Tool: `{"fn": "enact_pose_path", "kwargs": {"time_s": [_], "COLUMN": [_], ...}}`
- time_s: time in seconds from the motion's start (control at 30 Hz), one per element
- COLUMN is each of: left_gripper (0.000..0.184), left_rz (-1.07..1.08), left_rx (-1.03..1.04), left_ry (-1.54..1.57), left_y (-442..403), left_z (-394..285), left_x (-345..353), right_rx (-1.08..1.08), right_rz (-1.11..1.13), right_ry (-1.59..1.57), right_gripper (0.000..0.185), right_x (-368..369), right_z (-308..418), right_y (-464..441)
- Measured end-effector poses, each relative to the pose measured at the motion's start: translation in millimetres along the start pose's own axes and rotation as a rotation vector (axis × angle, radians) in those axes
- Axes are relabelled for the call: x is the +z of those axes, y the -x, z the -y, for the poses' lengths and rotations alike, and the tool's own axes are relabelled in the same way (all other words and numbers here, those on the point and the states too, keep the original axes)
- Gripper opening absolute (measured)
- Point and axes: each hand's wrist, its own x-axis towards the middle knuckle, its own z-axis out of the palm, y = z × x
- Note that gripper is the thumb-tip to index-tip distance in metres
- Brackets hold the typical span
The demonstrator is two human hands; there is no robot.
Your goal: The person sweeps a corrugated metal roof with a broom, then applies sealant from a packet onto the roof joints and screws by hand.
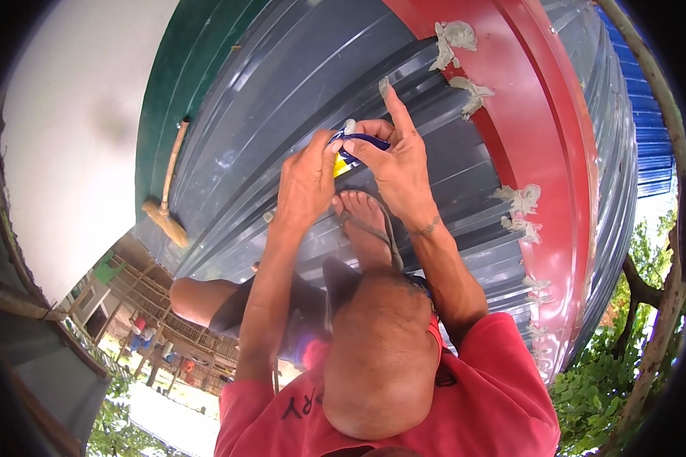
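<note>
My left hand [305,181] is closed around a small blue and yellow packet [343,161], which may be a tube. My right hand [398,164] pinches its dark blue upper edge with the thumb and curled fingers. Grey paste coats the tip of the raised right index finger. A whitish-grey dab [350,126] shows at the top of the packet. Both hands are above my sandalled foot [364,217], over the grey corrugated metal roofing [282,114]. The packet's lower part is partly hidden by the left fingers.
A red metal flashing [541,129] runs down the right, with several smeared grey sealant patches [522,199] along its edge. A wooden-handled brush [168,209] lies at the left by a green sheet [164,114]. Branches [655,305] border the right.
</note>
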Motion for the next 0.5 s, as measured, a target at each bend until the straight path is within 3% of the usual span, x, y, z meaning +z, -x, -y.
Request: {"fn": "enact_pose_path", "kwargs": {"time_s": [0.13,0.27,0.5], "left_gripper": [0.023,0.025,0.032], "left_rz": [0.062,0.105,0.158], "left_rx": [0.009,-0.02,-0.022], "left_ry": [-0.031,0.019,0.052], "left_y": [-1.8,-1.6,-1.1], "left_z": [-8.7,-13.4,-15.0], "left_x": [-4.7,-13.2,-18.1], "right_rx": [0.053,0.144,0.209], "right_rz": [0.087,0.215,0.31], "right_ry": [-0.05,-0.147,-0.192], "right_gripper": [0.072,0.046,0.036], "right_x": [-9.5,-27.6,-34.4], "right_z": [14.1,22.4,29.1], "right_y": [4.5,-1.1,-4.3]}}
